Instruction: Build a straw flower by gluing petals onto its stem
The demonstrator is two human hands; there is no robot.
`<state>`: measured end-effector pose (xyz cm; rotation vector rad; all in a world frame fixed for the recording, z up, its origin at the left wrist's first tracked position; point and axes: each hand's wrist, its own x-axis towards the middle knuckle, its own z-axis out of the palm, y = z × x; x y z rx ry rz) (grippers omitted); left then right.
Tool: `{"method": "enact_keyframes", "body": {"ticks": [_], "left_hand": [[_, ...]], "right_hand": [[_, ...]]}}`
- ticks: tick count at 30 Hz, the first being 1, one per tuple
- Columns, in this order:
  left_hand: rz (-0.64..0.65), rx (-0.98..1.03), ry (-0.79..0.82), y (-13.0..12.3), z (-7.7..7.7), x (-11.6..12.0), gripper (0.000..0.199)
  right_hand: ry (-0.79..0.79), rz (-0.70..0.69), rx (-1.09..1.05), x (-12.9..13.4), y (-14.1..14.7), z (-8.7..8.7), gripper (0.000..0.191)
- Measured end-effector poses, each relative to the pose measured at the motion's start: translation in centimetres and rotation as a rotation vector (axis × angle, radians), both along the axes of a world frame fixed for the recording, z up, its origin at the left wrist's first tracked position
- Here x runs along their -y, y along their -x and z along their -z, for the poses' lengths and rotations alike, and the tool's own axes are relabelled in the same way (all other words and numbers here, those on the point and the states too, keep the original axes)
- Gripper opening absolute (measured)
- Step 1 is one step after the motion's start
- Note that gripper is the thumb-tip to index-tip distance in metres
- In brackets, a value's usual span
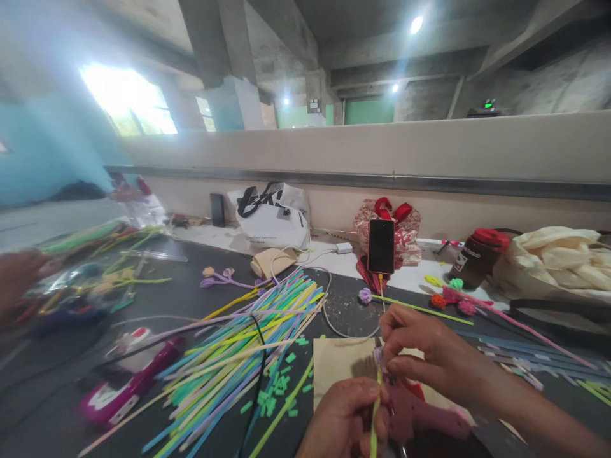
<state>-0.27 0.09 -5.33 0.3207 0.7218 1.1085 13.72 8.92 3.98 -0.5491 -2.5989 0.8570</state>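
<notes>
Holds slim yellow-green fuzzy stem [375,423] lengthwise in narrow pinch of left hand [344,416], apparently to steady small purple fuzzy piece [379,355] at its far end. Crooks right hand [422,343] close beside that piece; cannot tell whether gripping. Has tan paper-like sheet [331,359] beneath, perhaps for protection, and multicoloured pile of thin fuzzy stems [248,356] left of the grip, seemingly for easy reach.

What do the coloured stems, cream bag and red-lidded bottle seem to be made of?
Stems: probably fuzz-coated wire, matte, judging by their soft, shineless look. Cream bag: likely matte cloth, from its soft folds. Bottle: perhaps plastic, smooth dark walls, though glass is possible.
</notes>
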Motion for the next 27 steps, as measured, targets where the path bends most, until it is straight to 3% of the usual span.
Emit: {"method": "enact_keyframes", "body": {"ticks": [15,27], "left_hand": [[0.002,-0.025,-0.013,0.1,-0.66,0.17,0.017],[0.006,0.003,-0.037,0.08,-0.52,0.18,0.016]], "right_hand": [[-0.189,0.037,0.06,-0.13,0.3,-0.27,0.017],[-0.172,0.063,0.033,0.35,0.43,0.04,0.019]]}}
